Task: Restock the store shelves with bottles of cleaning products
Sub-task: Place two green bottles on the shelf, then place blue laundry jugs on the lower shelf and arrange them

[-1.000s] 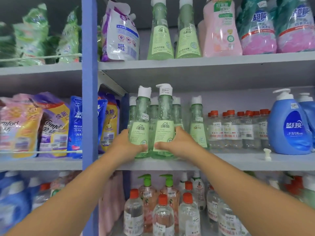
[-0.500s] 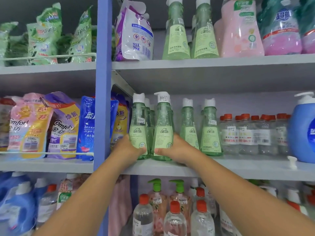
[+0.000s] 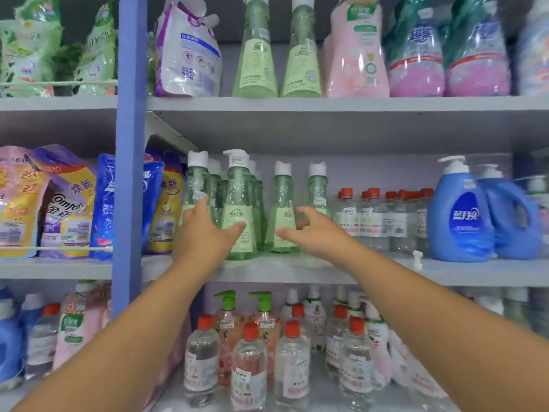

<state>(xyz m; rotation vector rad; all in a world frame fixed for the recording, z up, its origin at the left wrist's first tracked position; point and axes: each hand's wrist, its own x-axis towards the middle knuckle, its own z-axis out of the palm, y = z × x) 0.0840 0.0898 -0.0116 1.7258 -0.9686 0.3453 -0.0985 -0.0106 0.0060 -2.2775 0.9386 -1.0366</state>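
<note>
My left hand (image 3: 205, 233) is spread, fingers straight, its fingertips on the leftmost green bottle (image 3: 194, 197) and its thumb across the label of the front bottle (image 3: 239, 215); I can't tell whether it bears on either. My right hand (image 3: 315, 231) hangs open with loosely bent fingers just ahead of two more bottles (image 3: 282, 215), gripping nothing; whether it touches them I cannot tell.

All these green bottles stand upright on the middle shelf (image 3: 297, 269), long axis vertical, white caps at 12 o'clock, labels facing me. They are clear green plastic, narrow at the neck and flaring to a wide base, smooth and glossy, with pale paper labels.

At 3 o'clock from them stand clear bottles with red caps (image 3: 383, 221), then blue jugs (image 3: 463, 215) of opaque plastic with pump tops. At 9 o'clock, past the blue post (image 3: 130, 173), crinkled refill pouches (image 3: 68, 203) lean behind a cord. A small white cap (image 3: 417, 258) sits on the shelf edge
</note>
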